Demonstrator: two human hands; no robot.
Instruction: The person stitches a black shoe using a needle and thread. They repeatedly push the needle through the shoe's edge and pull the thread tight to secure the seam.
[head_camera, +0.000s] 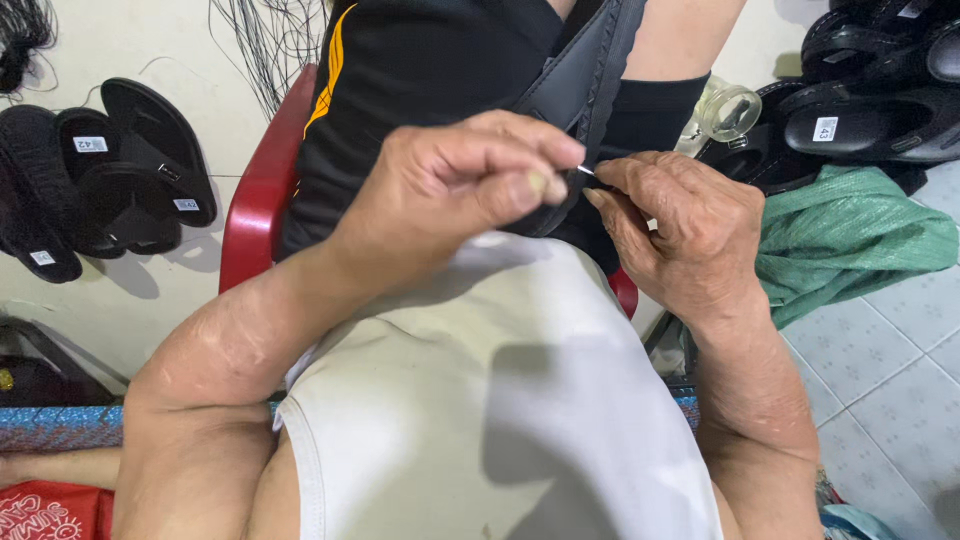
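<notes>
A dark sandal (585, 75) lies on the lap, centre far; the right hand (690, 235) pinches a thin needle (587, 172) at its edge, the left hand (460, 180) pinched close beside; draw straight, grip firm, sandal steady

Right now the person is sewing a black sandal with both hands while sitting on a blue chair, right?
Not quite: the chair is red, not blue. The head view shows both hands, left hand and right hand, pinching a needle at the black sandal.
</notes>
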